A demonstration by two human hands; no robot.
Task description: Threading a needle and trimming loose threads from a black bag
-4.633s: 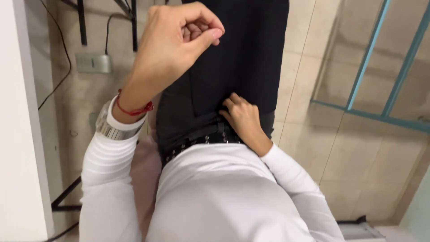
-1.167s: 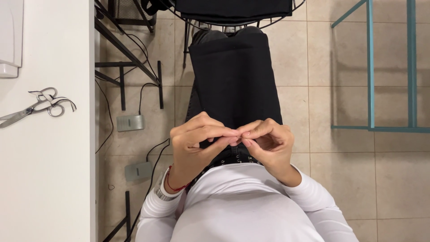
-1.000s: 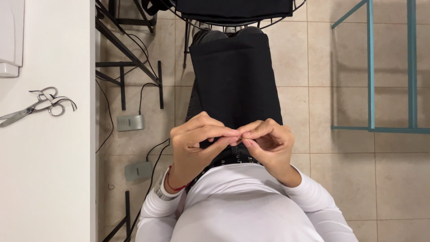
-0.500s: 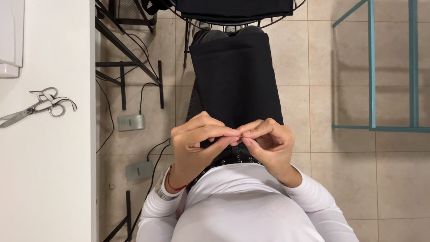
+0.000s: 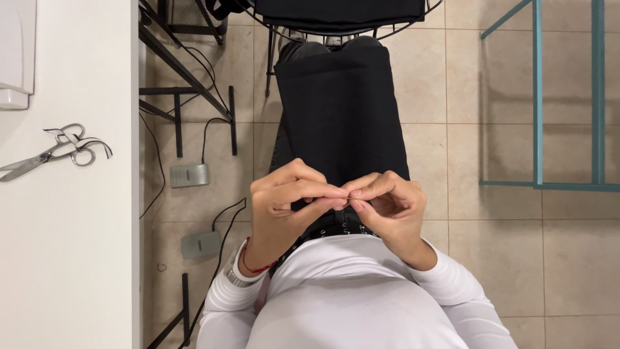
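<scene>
Fingertips of my left hand [image 5: 284, 210] and right hand [image 5: 387, 207] are pinched together over the black trousers [image 5: 339, 110], on something too tiny to make out. Steel scissors [image 5: 55, 152] sit untouched, far left of the trousers.

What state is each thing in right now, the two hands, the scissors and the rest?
left hand: fingers curled, fingertips pinched against the right hand's.
right hand: fingers curled, pinching; anything held is too small to tell.
scissors: shut, lying flat on the white table.
wire chair: upright on the floor.
</scene>
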